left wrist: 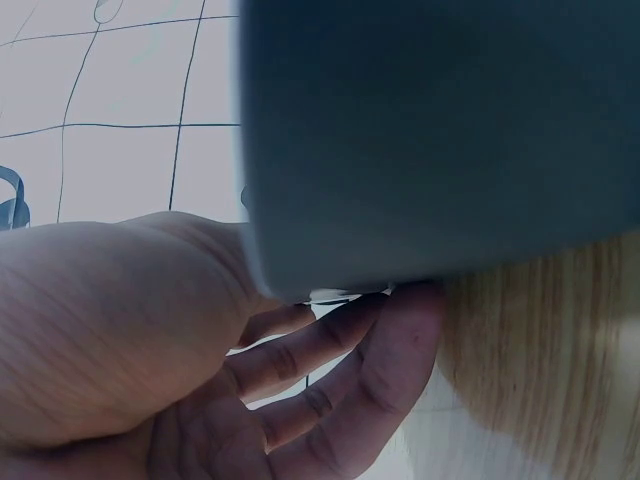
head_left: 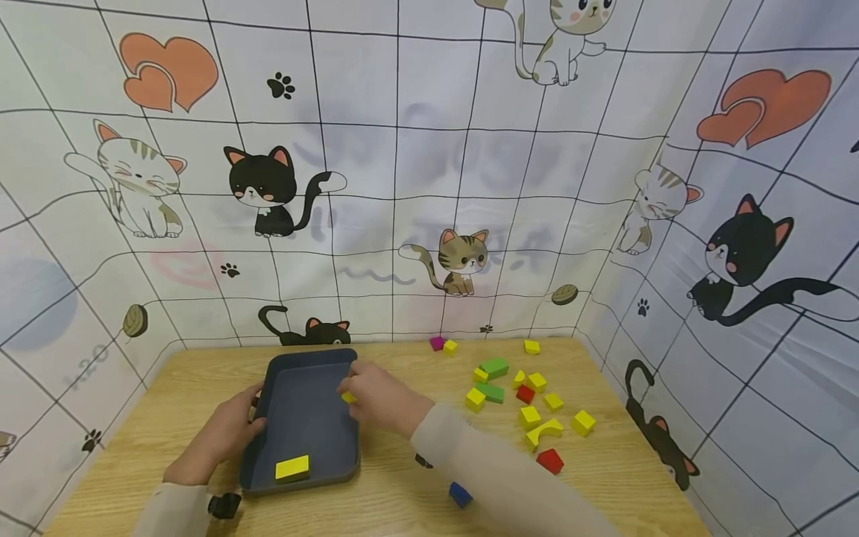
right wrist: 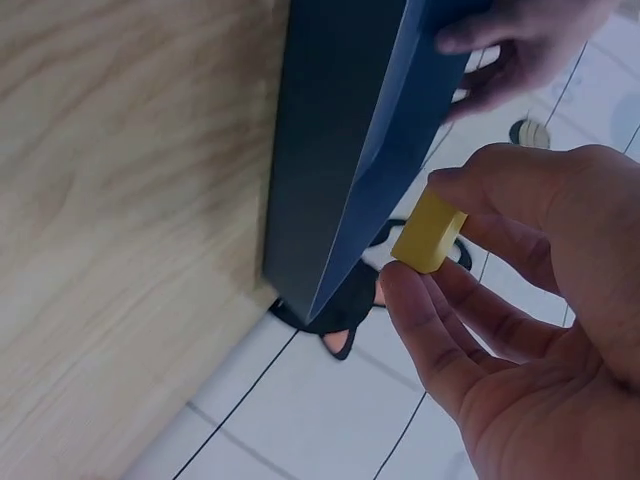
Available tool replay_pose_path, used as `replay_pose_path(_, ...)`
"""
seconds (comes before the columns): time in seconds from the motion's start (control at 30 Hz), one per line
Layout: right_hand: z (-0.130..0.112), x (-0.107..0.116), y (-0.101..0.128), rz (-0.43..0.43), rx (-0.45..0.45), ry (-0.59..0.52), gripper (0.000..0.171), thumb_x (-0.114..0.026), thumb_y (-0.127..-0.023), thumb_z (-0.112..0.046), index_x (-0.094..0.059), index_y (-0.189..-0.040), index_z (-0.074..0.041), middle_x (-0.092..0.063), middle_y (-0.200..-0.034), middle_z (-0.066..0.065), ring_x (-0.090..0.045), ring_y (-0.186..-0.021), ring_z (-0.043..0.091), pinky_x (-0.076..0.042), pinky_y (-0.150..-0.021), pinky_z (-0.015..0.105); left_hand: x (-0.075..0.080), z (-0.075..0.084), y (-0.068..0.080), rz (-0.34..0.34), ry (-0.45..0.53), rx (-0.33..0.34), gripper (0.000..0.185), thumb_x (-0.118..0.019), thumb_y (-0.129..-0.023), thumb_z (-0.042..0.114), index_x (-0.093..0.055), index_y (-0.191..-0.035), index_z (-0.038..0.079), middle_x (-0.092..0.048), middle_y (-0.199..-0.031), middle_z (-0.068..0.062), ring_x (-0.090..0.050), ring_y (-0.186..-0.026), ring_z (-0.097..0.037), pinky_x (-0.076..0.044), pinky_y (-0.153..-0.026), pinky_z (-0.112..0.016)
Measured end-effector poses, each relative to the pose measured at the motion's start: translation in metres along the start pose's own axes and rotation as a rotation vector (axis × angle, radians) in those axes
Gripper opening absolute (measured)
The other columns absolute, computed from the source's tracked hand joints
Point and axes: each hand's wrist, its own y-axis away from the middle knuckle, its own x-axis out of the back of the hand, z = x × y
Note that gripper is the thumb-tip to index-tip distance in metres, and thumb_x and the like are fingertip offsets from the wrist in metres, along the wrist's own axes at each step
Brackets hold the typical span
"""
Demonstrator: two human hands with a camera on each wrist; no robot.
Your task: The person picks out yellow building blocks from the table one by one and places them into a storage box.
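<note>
While I follow the 3 views from my station, I see the right hand [head_left: 384, 399] pinching a small yellow block [right wrist: 430, 235] between its thumb and fingertips, close to the right rim of a grey tray [head_left: 305, 414]. I can't tell whether that block is above the tray's floor or just outside the rim. The left hand [head_left: 224, 434] grips the tray by its left side; in the right wrist view I see its thumb over the rim and its fingers bent below. My left wrist view is mostly filled by the tray's dark side, with fingertips touching its lower edge.

Inside the tray, a yellow slab [head_left: 291, 468] lies near the end closest to the person. To the right, loose pieces are scattered on the wooden table [head_left: 396, 485]: 2 green blocks, 2 red blocks, a yellow arch [head_left: 545, 431] and several other yellow pieces (the arch lies on its side, as far as I can judge). Further back, a purple block [head_left: 438, 343] sits right next to a yellow cube [head_left: 450, 347]. A blue block [head_left: 460, 494] lies beside the right sleeve [head_left: 496, 466]. Behind it all I see a white cloth [head_left: 396, 164] printed with grid lines, cats and hearts.
</note>
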Motion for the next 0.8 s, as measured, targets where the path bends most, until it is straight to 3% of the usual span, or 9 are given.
replay_pose_path(0.3,-0.027,-0.007,0.008,-0.056,0.100,0.130,0.033,-0.085,-0.107,-0.021,-0.086,-0.140,-0.023,-0.076,-0.130,0.000,-0.064,-0.101,0.009,-0.056,-0.089,0.013,0.002,0.003,0.001,0.000,-0.009,-0.007,0.078,-0.076,-0.104,-0.003,-0.034,-0.165,-0.026,-0.067,-0.140,-0.047,-0.078,-0.109,-0.043,-0.069,-0.084,-0.052)
replay_pose_path(0.57,-0.038,-0.013,0.013,-0.076,0.171,0.144,0.032,-0.087,-0.105,-0.021,-0.087,-0.137,-0.024,-0.078,-0.130,-0.002,-0.068,-0.104,0.009,-0.056,-0.091,0.012,-0.005,-0.013,-0.003,0.022,-0.001,-0.054,0.077,-0.079,-0.104,0.002,-0.039,-0.165,-0.023,-0.068,-0.136,-0.046,-0.077,-0.104,-0.041,-0.068,-0.080,-0.048)
replay_pose_path(0.8,-0.042,-0.017,0.016,-0.117,0.209,0.099,0.031,-0.087,-0.106,-0.021,-0.087,-0.137,-0.022,-0.078,-0.128,-0.003,-0.067,-0.099,0.006,-0.056,-0.087,0.011,0.000,-0.001,-0.001,-0.006,-0.007,-0.006,0.077,-0.076,-0.104,-0.001,-0.035,-0.165,-0.026,-0.066,-0.142,-0.048,-0.078,-0.108,-0.044,-0.069,-0.083,-0.050)
